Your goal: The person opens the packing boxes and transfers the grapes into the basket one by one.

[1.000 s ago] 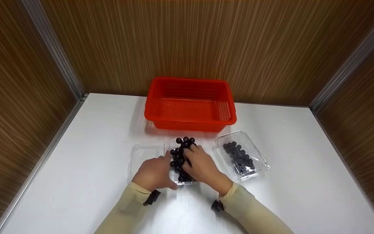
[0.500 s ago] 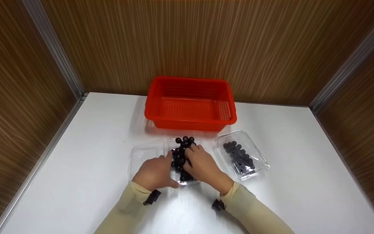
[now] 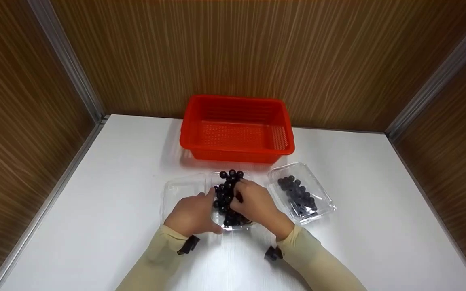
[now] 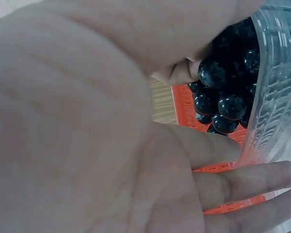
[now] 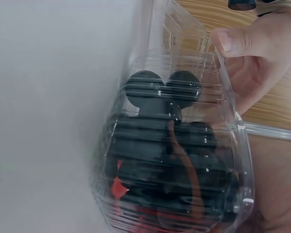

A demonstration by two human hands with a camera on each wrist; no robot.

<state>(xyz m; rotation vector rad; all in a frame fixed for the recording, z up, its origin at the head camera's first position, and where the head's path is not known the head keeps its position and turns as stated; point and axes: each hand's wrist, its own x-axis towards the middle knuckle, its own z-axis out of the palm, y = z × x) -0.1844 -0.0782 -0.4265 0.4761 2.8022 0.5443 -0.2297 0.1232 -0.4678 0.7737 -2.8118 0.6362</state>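
In the head view, dark grapes (image 3: 223,202) fill an opened clear plastic clamshell container (image 3: 232,228) in front of the red basket. Along its left wall lie the fairly straight fingers of my left hand (image 3: 190,213), with the thumb at the near corner. The left wrist view has those fingers (image 4: 242,182) spread against the outside of the clear wall. My right hand (image 3: 257,204) reaches over the right side, its bent thumb and fingers pinching into the bunch; the fingertips are partly hidden. A brown stem (image 5: 186,165) shows through the plastic in the right wrist view.
The clamshell's clear lid (image 3: 178,192) lies unfolded to the left. Another clear container (image 3: 318,190), with more dark grapes inside, sits tilted at the right. A red plastic basket (image 3: 237,155) stands behind, near the wood-patterned back wall (image 3: 237,48), on the white table (image 3: 362,194).
My right hand has shifted slightly right, and its fingers have bent closer together at the grapes. The left hand keeps its place, and the containers and basket stay put.
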